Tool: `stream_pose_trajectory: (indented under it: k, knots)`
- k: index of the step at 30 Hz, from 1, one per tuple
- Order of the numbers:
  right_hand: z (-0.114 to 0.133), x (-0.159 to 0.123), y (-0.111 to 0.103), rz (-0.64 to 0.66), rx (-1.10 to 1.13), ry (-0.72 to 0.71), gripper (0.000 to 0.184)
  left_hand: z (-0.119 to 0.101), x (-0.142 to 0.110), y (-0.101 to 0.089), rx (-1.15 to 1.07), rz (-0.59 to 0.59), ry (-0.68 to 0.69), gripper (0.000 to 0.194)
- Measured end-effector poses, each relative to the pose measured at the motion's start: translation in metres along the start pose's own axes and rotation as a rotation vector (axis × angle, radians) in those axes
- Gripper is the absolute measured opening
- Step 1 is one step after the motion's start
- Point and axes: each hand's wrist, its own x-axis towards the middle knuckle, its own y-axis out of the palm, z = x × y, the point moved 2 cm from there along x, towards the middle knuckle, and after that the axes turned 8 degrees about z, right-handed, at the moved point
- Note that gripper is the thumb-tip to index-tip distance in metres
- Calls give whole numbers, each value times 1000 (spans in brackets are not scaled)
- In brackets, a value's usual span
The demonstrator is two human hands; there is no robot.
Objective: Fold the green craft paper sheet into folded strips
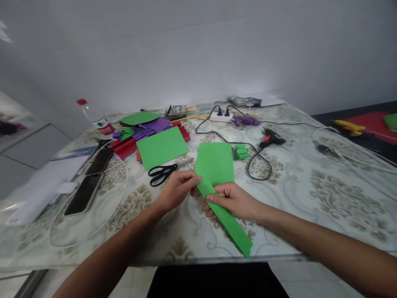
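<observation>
At the left of the table, covered with a pale, brown-patterned cloth (297, 223), a dark-screened phone with a light edge (83, 195) lies near a looping white cable (126, 182). Farther back stands a clear plastic bottle with a red cap and red label (105, 127). To its right is a pile: a green oval sheet (139, 118), purple paper pieces (151, 129), ridged red paper (124, 147) and, nearest, a flat green rectangular sheet (163, 147). Black-handled metal scissors (163, 170) lie just on the near side of that sheet.

Next comes the left hand (178, 189), its thumb and bent fingers pinching the far left end of a long, narrow, folded green paper strip (232, 227). The strip slants toward the near right, and its near end extends free beyond both hands. A broad green paper sheet (216, 159) spreads on its far side; whether the two are joined, I cannot tell. The right hand (237, 201) grips the strip farther along, thumb on top and fingers underneath.

Right of the broad sheet sits a small stack of folded green paper pieces (242, 152), then a black glue gun with an orange trigger (270, 138), and at far right a yellow glue gun (350, 127).
</observation>
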Motion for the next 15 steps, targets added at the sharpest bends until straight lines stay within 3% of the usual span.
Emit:
stream_pose_trajectory:
  k: [5,11,15]
  knots:
    - [-3,1,-2,-19,5,0,47,0,0,-1,16,-9,17,46]
    - [-1,2,-2,-17,6,-25,46,4,0,4,-78,68,-27,32]
    - [-1,2,-2,-30,-5,-19,44,3,1,0,-96,22,-25,30]
